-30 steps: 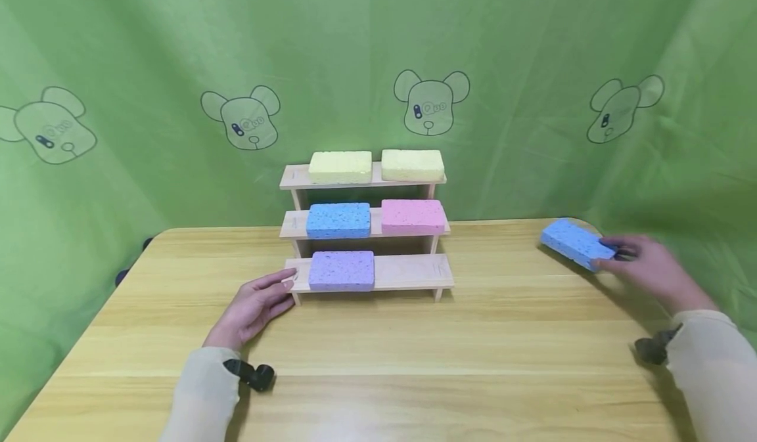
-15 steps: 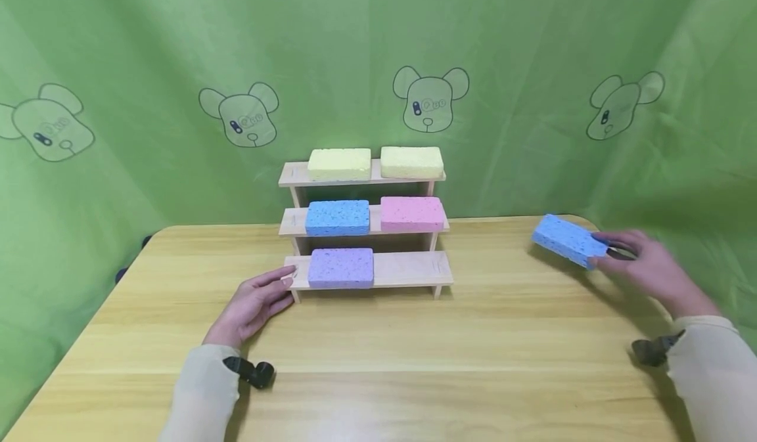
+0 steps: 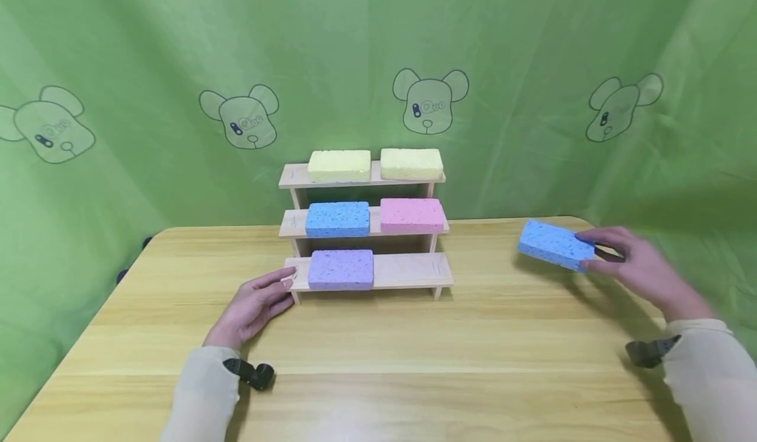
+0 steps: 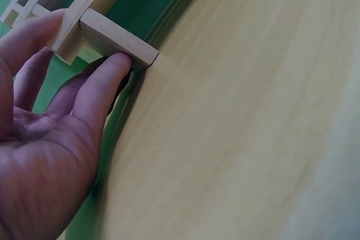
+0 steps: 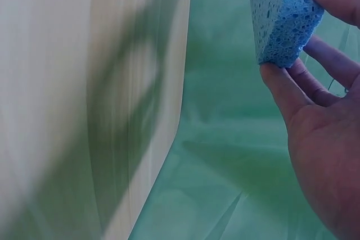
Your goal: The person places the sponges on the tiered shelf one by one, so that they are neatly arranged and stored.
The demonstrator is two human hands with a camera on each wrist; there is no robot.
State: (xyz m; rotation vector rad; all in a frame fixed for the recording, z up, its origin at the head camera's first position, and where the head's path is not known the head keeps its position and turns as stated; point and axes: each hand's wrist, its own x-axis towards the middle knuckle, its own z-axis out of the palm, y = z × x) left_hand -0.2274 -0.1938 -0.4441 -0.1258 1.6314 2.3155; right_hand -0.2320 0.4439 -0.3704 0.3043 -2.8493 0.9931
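Note:
My right hand (image 3: 639,271) pinches one end of a blue sponge (image 3: 554,245) between thumb and fingers, above the table's right side. In the right wrist view the same blue sponge (image 5: 284,18) shows its pitted end held at the fingertips. A three-step wooden rack (image 3: 414,270) stands mid-table. My left hand (image 3: 254,307) grips the left end of its lowest step, thumb by the leg in the left wrist view. A purple sponge (image 3: 341,270) lies on that step's left half. Another blue sponge (image 3: 337,219) and a pink sponge (image 3: 411,215) share the middle step.
Two pale yellow sponges (image 3: 340,166) sit on the rack's top step. Behind the wood-grain table (image 3: 378,389) hangs a green curtain (image 3: 331,41) printed with bear heads, which also lines the left and right sides.
The right hand has moved left with the blue sponge, and the sponge has turned a little more level. The left hand and the rack have stayed in place.

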